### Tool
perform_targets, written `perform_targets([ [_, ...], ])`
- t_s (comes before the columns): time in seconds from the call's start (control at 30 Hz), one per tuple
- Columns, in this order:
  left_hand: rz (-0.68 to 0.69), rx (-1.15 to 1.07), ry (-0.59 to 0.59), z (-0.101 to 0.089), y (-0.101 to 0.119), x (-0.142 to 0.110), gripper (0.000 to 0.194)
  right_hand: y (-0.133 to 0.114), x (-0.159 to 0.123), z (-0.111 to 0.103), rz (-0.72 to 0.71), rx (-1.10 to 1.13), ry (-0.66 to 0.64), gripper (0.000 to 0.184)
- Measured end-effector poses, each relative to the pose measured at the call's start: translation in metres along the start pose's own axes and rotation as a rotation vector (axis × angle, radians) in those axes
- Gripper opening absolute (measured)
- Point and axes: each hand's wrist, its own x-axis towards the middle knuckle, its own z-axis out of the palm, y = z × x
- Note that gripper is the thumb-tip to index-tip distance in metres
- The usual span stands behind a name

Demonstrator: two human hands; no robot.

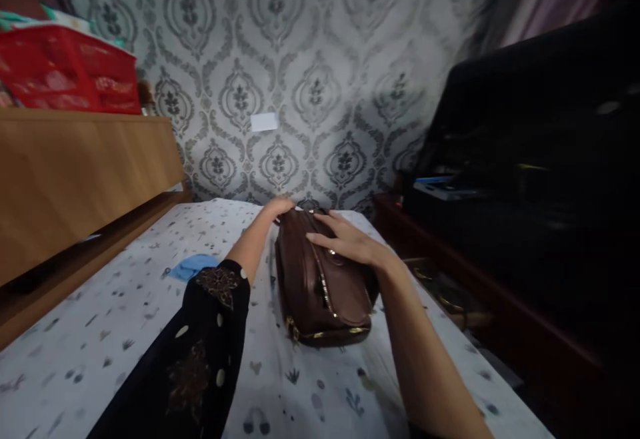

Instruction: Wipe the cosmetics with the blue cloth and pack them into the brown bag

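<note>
A dark brown leather bag (300,272) lies on the bed's printed white sheet (280,386), its gold-toned zip and a decorated trim line showing. At the bag's far end, my left hand (281,207) grips its top corner; some of those fingers are hidden behind the leather. My right hand (347,239) rests flat across the bag's upper face with its fingers spread, touching but not gripping it. To the left of the bag, a blue cloth item (195,266), perhaps a face mask, lies on the sheet near my left sleeve.
A wooden headboard-like panel (90,179) borders the bed on the left, with a red basket (70,69) on top. Patterned wallpaper (315,92) covers the wall ahead. A large black object (540,126) stands on the right, above an open drawer-like space (450,292).
</note>
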Motion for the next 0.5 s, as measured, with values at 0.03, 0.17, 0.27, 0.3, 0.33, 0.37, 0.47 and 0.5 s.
perform_targets([
  [0.03,-0.044,0.014,-0.028,-0.0014,0.0002,0.0005,0.023,-0.0009,-0.0017,-0.0011,-0.009,0.015,0.001,0.089],
  [0.17,-0.124,0.047,-0.127,-0.0043,0.0016,-0.0025,0.024,-0.0046,-0.0082,-0.0053,0.013,0.045,-0.015,0.085],
  [0.27,-0.119,0.047,-0.135,-0.0018,0.0029,-0.0052,0.02,-0.0059,-0.0093,-0.0062,0.006,0.052,-0.025,0.083],
  [0.3,-0.116,0.047,-0.125,-0.0006,0.0033,-0.0053,0.019,-0.0057,-0.009,-0.006,-0.007,0.059,-0.023,0.082],
  [0.33,-0.115,0.048,-0.111,0.0006,0.0038,-0.005,0.018,-0.0051,-0.0086,-0.0056,-0.017,0.068,-0.019,0.082],
  [0.37,-0.116,0.051,-0.096,0.0016,0.0044,-0.0041,0.018,-0.0045,-0.0083,-0.0052,-0.022,0.076,-0.016,0.082],
  [0.47,-0.125,0.079,-0.056,0.0029,0.0069,-0.0001,0.018,-0.0038,-0.0089,-0.0053,-0.002,0.095,-0.019,0.087],
  [0.5,-0.128,0.095,-0.049,0.0029,0.0081,0.0014,0.02,-0.0043,-0.0097,-0.006,0.006,0.099,-0.022,0.088],
])
